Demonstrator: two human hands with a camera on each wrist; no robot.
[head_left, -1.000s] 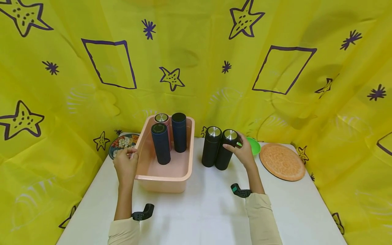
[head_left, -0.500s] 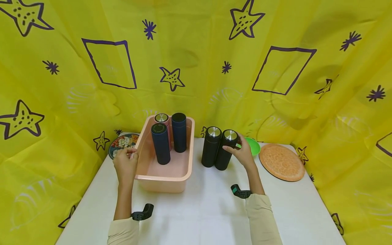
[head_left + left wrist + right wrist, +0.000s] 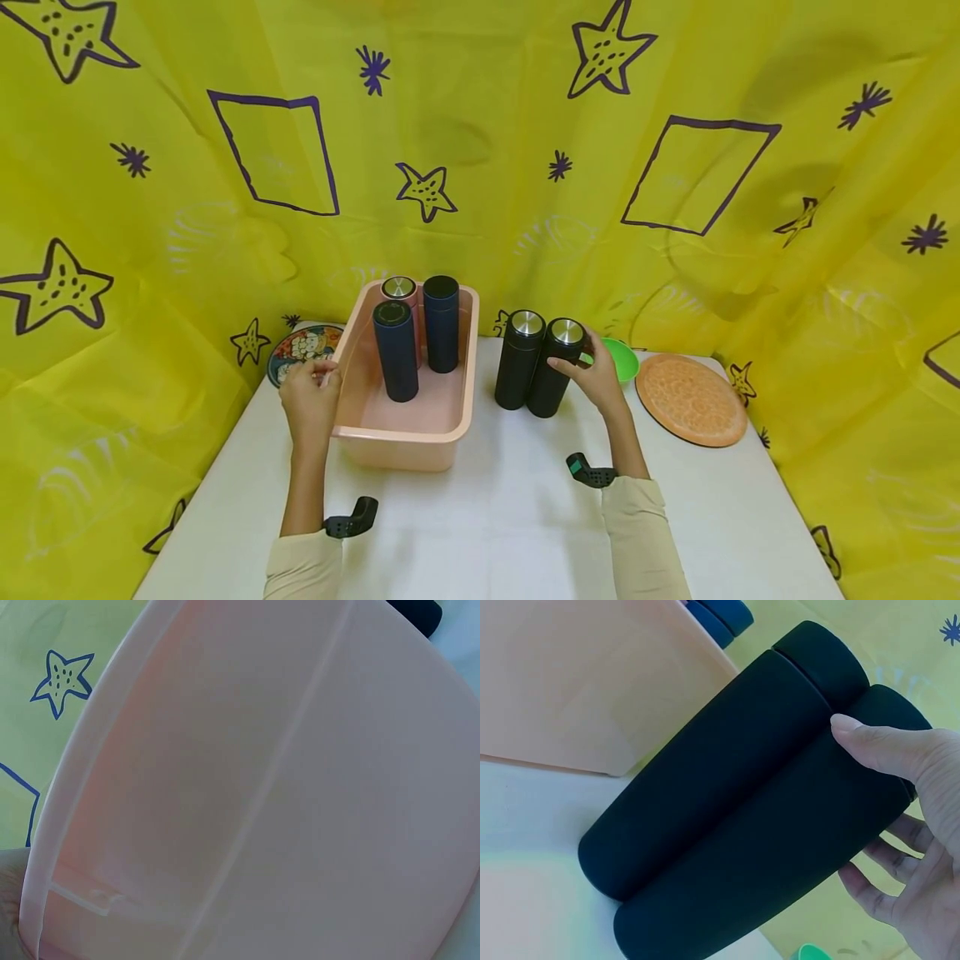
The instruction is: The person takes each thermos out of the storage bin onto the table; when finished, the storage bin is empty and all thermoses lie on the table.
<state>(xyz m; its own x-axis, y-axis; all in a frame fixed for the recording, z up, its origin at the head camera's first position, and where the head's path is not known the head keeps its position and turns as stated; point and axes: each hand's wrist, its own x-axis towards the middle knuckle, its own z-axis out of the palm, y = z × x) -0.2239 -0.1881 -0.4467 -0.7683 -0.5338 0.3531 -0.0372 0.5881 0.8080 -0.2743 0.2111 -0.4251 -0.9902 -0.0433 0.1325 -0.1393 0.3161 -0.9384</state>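
Two black flasks with steel caps stand side by side on the white table; my right hand (image 3: pixel 592 371) grips the right-hand flask (image 3: pixel 551 371), thumb on its front and fingers behind, as the right wrist view shows (image 3: pixel 780 862). The other black flask (image 3: pixel 517 360) touches it on the left. A pink tub (image 3: pixel 397 433) holds two dark blue flasks (image 3: pixel 397 350) and a pink one (image 3: pixel 400 292), all upright. My left hand (image 3: pixel 311 392) holds the tub's left rim; the tub wall (image 3: pixel 262 787) fills the left wrist view.
A patterned plate (image 3: pixel 300 350) lies behind my left hand. A green bowl (image 3: pixel 621 358) sits just behind my right hand, and an orange round mat (image 3: pixel 692 398) lies to its right. Yellow cloth (image 3: pixel 480 150) walls the table on three sides.
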